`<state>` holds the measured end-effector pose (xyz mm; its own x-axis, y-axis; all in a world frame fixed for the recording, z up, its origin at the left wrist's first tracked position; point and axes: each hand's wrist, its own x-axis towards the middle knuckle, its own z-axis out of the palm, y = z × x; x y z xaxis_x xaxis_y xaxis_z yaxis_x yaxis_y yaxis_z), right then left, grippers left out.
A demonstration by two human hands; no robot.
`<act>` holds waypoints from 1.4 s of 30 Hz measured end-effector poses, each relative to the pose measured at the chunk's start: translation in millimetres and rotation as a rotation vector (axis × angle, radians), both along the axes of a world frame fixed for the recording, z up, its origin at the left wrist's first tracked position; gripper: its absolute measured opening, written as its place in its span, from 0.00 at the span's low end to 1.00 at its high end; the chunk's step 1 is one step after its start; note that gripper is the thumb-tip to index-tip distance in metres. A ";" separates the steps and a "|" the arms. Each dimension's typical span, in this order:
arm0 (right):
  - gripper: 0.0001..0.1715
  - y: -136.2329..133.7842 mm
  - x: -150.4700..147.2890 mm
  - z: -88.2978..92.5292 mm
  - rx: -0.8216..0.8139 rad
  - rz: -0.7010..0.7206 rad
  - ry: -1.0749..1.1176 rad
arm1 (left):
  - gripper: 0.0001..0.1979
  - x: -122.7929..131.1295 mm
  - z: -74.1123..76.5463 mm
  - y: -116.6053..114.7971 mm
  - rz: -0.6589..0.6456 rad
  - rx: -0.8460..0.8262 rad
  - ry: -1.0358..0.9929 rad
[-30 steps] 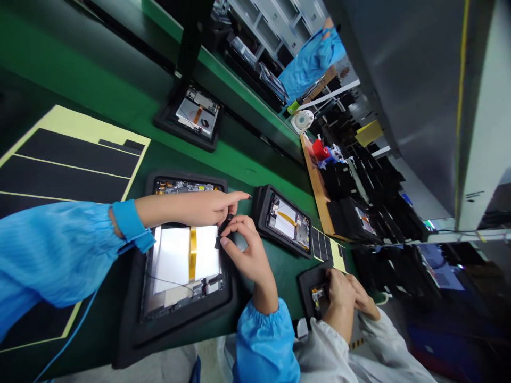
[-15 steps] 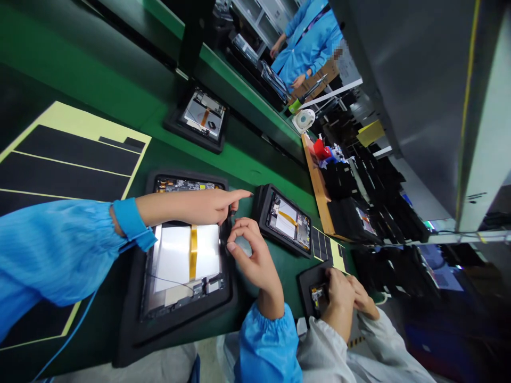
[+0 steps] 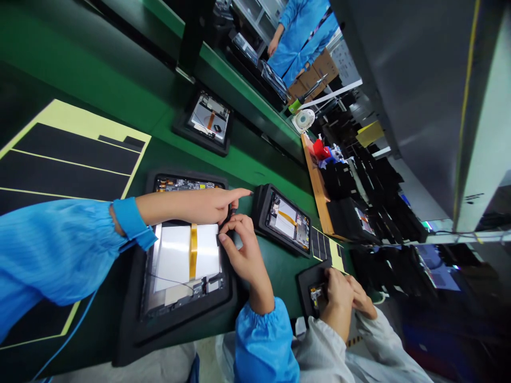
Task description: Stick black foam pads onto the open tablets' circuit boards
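Note:
An opened tablet [image 3: 171,255] with bare circuit parts, a pale battery and an orange ribbon cable [image 3: 193,250] lies in a black foam tray [image 3: 131,332] in front of me. My left hand [image 3: 215,205] reaches across it from the left, index finger stretched out past the right edge. Its other fingers are curled by that edge near a small dark bit I cannot make out. My right hand [image 3: 243,247] has thumb and index finger pinched at the tablet's right edge, just below my left hand. What sits between those fingertips is too small to name.
A second opened tablet [image 3: 287,218] in foam lies to the right, a third [image 3: 209,119] at the back. Yellow-and-black sheet [image 3: 99,119] lies left. A co-worker's hands [image 3: 343,292] handle another device at right. A small fan [image 3: 305,120] and wooden ledge [image 3: 317,186] stand beyond.
My right hand has moved left and slightly up, onto the tablet's right edge. The back tablet has shifted a little right. My left hand stays almost still; the person behind has changed posture.

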<state>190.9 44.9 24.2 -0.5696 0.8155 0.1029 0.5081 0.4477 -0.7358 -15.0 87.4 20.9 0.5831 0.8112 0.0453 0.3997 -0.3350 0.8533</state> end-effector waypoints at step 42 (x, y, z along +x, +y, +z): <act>0.14 -63.9 23.1 -23.9 0.034 -0.431 -0.189 | 0.39 -19.0 -18.0 -11.4 0.596 0.053 -0.603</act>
